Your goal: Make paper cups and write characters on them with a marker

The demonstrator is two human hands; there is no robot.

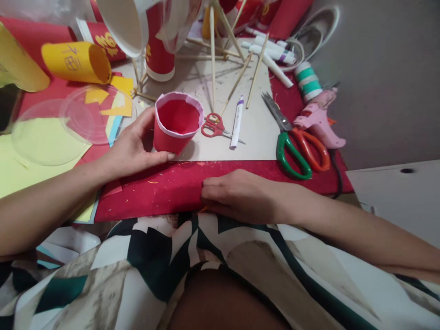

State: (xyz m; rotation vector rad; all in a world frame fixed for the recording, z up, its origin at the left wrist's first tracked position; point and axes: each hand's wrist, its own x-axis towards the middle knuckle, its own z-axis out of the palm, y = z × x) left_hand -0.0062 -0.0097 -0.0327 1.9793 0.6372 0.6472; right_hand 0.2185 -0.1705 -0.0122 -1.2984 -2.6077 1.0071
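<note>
My left hand (135, 146) wraps round a red paper cup (175, 123) with a pale pink rim, holding it upright on a grey board (254, 133). My right hand (237, 192) lies on the near edge of a red felt sheet (161, 188), fingers pressed together; a thin orange sliver shows under them, too small to name. Small red scissors (213, 126) and a white pen (236, 121) lie just right of the cup.
Large green-and-orange scissors (295, 146), a pink glue gun (319, 119), tape rolls (307, 80), markers (271, 52) and wooden sticks (213, 50) lie at the back right. A yellow paper tube (77, 62), clear plastic lids (68, 123) and yellow paper (20, 169) sit left.
</note>
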